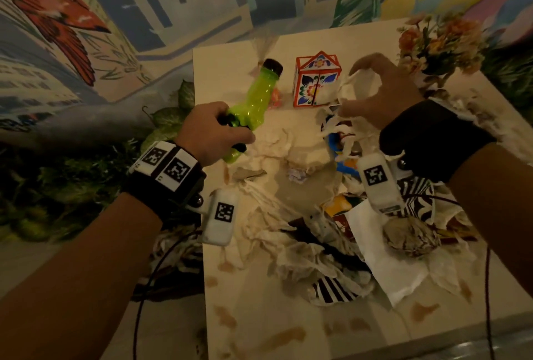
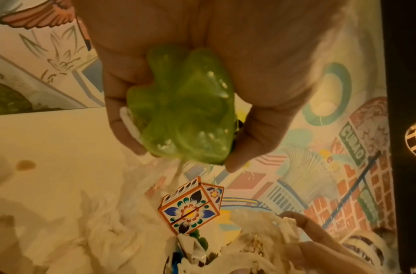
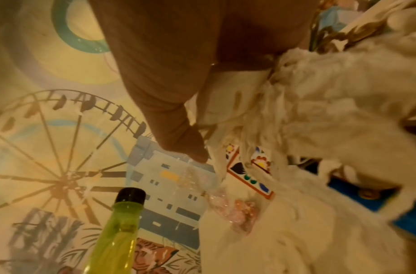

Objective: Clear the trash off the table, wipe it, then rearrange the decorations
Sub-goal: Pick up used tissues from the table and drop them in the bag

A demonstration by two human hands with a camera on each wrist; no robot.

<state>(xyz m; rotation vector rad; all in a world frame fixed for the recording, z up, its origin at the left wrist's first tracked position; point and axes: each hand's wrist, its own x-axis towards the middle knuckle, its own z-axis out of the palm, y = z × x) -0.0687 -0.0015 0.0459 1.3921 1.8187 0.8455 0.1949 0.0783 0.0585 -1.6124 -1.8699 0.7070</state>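
Two hands: left hand (image 1: 212, 131) grips bottle (image 1: 253, 103), label unreadable.

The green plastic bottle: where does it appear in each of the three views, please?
Head: green plastic bottle left of centre, gripped by the left hand, cap pointing away.
Left wrist: upper centre, base toward the camera.
Right wrist: bottom left, neck and black cap.
Shared landmark: the flower-painted box.
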